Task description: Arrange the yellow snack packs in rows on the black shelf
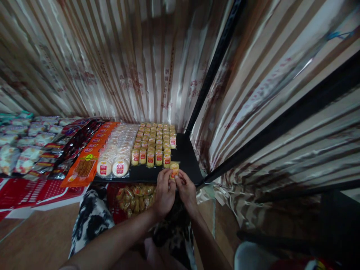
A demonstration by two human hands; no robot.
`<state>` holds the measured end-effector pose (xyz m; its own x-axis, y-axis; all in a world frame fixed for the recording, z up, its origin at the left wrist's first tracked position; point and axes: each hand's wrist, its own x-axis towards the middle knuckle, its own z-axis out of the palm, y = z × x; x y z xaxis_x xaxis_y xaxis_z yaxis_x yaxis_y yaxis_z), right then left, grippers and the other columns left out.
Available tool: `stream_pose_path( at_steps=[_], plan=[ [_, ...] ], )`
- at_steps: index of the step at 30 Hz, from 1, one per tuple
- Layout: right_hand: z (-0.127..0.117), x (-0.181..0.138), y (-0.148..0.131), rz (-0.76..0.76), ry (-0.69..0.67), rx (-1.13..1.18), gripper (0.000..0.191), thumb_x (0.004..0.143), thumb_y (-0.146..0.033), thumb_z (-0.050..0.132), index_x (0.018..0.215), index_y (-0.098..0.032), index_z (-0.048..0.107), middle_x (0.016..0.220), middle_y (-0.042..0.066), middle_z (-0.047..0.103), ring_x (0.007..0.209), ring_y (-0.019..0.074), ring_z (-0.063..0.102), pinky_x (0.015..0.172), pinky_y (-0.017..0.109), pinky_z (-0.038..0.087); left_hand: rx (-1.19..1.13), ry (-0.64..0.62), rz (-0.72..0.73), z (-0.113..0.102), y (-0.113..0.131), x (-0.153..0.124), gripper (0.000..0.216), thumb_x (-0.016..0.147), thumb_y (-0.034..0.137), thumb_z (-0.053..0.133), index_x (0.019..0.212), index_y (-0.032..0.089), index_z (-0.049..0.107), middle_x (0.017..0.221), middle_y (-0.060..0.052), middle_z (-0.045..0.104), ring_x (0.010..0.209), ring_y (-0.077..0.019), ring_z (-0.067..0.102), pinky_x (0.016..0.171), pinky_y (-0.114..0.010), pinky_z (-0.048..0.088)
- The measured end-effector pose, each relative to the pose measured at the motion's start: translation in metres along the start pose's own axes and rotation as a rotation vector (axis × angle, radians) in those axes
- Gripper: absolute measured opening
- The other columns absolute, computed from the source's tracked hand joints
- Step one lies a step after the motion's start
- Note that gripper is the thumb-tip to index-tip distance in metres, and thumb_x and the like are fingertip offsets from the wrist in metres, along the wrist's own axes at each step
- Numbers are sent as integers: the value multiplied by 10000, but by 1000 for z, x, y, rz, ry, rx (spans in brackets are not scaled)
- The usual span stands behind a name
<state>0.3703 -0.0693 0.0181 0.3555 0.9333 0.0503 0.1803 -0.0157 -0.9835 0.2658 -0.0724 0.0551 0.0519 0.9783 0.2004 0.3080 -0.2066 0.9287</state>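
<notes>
Between my left hand [165, 189] and my right hand [186, 189] is a small yellow wrapped snack cake [174, 170] with a red and yellow label. Fingers of both hands are closed on its sides, just above the front edge of the black shelf [184, 155]. Just beyond it, rows of matching wrapped snack cakes [151, 154] stand on the shelf, with a single one at the right end of a farther row. Below the shelf, by my lap, a red container holds more yellow packets [136, 198], partly hidden by my left forearm.
Left of the cakes lie white round packaged cakes [120, 167], orange snack bags [83, 167], dark packets [60, 150] and white packets [29, 159]. A black shelf post [212, 71] rises at the back right corner. Striped sheeting [135, 63] hangs behind.
</notes>
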Motion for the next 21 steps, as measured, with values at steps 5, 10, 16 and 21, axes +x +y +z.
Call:
stream_pose_path(
  at_steps=[5,10,16,21],
  plan=[
    [-9,39,18,0,23,52,412,757,-405,543,1082,-153,556,1008,107,666,902,196,636,848,359,497,58,-13,-87,32,-3,25,385,803,191,432,1169,157,546,1246,-116,515,1205,-210,446,1070,-398,326],
    [-9,73,22,35,40,9,410,715,-406,545,1041,-158,561,938,87,667,847,197,634,817,365,497,-2,-68,-147,58,-9,43,455,775,159,441,1222,142,523,1360,-120,447,1293,-220,367,1113,-400,257],
    [-3,108,18,-11,8,42,367,688,-318,498,1012,-163,572,901,63,666,822,184,628,793,326,500,9,-90,-258,75,-7,72,440,830,207,413,1250,117,509,1391,-121,415,1315,-219,337,1124,-378,235],
    [-1,129,21,-61,34,-194,366,691,-288,482,1006,-159,619,979,78,644,819,187,616,770,315,496,151,-73,-277,82,-12,90,431,872,206,361,1250,53,500,1362,-164,440,1287,-215,385,1108,-317,271]
  ],
)
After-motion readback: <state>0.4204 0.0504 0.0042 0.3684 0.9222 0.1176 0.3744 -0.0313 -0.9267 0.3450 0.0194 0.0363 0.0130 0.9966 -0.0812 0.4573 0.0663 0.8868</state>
